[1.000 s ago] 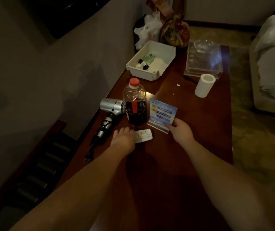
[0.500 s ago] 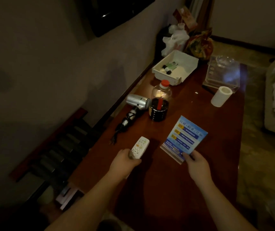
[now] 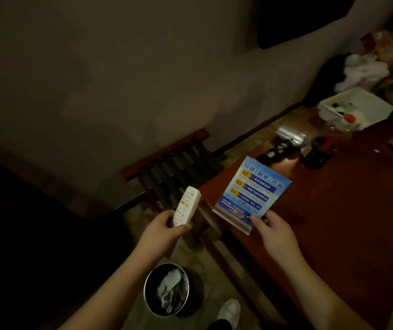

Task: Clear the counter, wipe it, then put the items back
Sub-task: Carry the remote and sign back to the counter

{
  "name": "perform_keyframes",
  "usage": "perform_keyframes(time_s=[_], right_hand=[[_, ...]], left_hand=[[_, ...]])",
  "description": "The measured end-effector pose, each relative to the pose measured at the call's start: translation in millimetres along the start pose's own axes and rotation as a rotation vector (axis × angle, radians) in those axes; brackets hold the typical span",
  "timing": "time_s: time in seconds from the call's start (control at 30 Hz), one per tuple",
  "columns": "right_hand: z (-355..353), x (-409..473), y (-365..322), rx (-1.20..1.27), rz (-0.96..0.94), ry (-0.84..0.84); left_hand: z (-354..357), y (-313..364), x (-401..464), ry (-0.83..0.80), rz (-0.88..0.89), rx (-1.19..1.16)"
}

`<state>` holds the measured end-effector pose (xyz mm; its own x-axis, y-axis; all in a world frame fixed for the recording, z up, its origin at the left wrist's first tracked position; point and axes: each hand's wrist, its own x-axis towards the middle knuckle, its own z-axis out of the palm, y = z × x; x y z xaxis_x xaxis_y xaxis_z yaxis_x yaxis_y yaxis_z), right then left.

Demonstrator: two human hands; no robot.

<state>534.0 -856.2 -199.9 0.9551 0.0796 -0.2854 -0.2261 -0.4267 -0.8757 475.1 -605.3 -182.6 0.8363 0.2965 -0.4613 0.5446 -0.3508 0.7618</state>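
Left hand [image 3: 161,231] grips the lower end of the white remote [image 3: 186,207], fingers wrapped round it. The remote's long axis runs up and slightly right from the palm, button face toward the camera, free end pointing toward the wall. It is held off the near-left corner of the table [image 3: 347,234], over the floor, clear of the table top.

Right hand [image 3: 275,232] pinches the bottom edge of the blue sign card [image 3: 253,190] in its clear stand. The card tilts back, printed face up toward the camera, long axis running from the fingers away toward the hair dryer [image 3: 286,141]. It hangs above the table's near-left corner, not resting on it.

Both items lie beyond their fingers, away from the body. The left hand is nearer the table edge and the waste bin [image 3: 167,289] below.

Judgement: the clearing stage is in hand; the hair dryer, dark bottle [image 3: 319,153] and white tray [image 3: 355,108] remain on the table, well apart from both hands.
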Motion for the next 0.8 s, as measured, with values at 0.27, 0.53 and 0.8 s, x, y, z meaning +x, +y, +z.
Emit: perform_keyframes(time_s=[0.27,0.53,0.8], right_hand=[[127.3,-89.4,-93.8,-0.085,-0.223,-0.236],[245.3,-175.1,-150.9,-0.149,-0.436,-0.426],[335.9,-235.6,-210.1,-0.140,-0.601,-0.604]], left_hand=[[-140.3,-87.0,-108.7,0.274,0.016,-0.155],[-254.8,-174.0,-219.3,0.542,-0.011,-0.168],[-345.0,-229.8,-307.1,0.706,-0.019,-0.227]])
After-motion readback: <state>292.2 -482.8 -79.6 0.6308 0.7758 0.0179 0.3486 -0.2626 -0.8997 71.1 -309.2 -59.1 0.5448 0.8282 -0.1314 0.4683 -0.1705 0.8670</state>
